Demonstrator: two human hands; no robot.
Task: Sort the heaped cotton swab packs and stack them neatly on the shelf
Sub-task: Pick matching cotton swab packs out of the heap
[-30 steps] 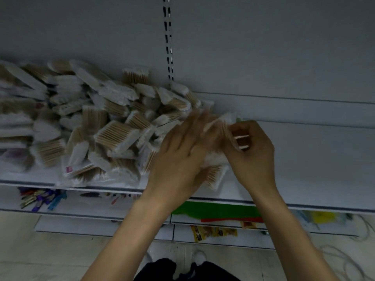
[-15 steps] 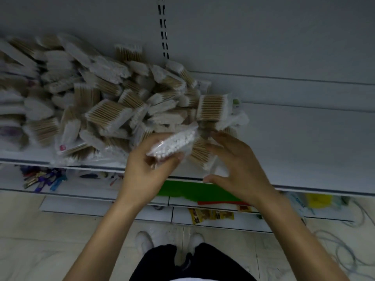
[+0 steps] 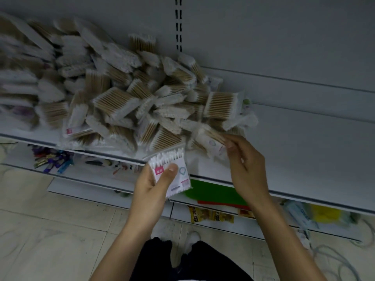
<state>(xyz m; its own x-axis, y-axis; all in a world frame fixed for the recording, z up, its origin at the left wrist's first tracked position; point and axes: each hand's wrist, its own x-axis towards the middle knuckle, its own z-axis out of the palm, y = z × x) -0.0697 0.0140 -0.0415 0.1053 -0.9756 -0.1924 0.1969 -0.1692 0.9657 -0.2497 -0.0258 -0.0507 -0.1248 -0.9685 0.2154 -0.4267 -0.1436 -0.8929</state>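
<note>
Mid-frame, our left hand point(image 3: 151, 186) gripped a white swab pack point(image 3: 182, 173); our right hand point(image 3: 247, 171) pinched a clear wooden-stick pack point(image 3: 211, 138) up-left of it.

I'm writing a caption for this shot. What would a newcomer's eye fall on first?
First, the big heap of swab packs sprawled over the left part of the shelf. Then the two hands in front of it: the left hand holds a pack label up, just off the shelf's front edge. The right hand pinches a second pack at the heap's right edge.
</note>
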